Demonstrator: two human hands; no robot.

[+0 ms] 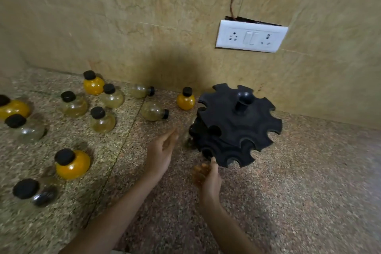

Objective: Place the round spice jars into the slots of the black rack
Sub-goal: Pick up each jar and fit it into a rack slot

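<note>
Gripping a blurred amber jar (198, 173), right hand (210, 183) at black rack (237, 126); left hand (160, 154) loose-fingered; yellow-filled jars (73, 164) beyond

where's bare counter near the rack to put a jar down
Bare counter right of the rack, from wall to near edge. Left of the rack is crowded with jars, standing and lying; the right hand holds another jar.

Bare desk (299, 171) lies right of the black rack (237, 126); scattered spice jars (103, 119) crowd its left, wall (144, 27) close behind.
</note>
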